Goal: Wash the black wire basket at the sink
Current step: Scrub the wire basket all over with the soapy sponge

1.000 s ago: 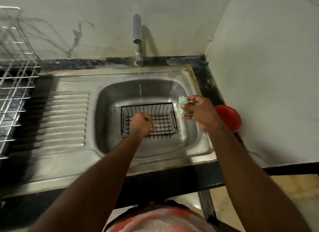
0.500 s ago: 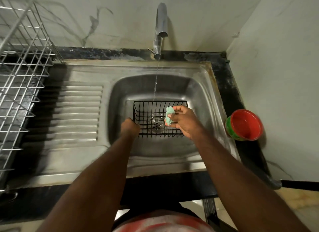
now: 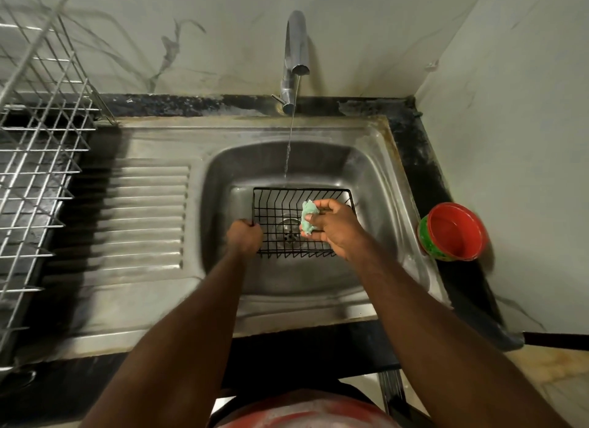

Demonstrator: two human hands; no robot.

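The black wire basket (image 3: 276, 204) lies flat in the steel sink basin (image 3: 376, 185), over the drain. My left hand (image 3: 243, 237) grips the basket's left rim with curled fingers. Over the basket's right half, my right hand (image 3: 336, 228) pinches a crumpled pale green scrubbing cloth (image 3: 308, 218). A thin stream of water (image 3: 289, 147) falls from the tap (image 3: 296, 57) and lands just behind the basket's far rim.
A ribbed steel drainboard (image 3: 146, 217) lies left of the basin. Beyond it at the far left stands a silver wire dish rack (image 3: 35, 147). A red bowl with a green outside (image 3: 452, 231) sits on the black counter at the right, against the wall.
My right hand with the green cloth came from the basin's right edge to over the basket. My left hand shifted along the rim to the left side. The view swung right and closer.
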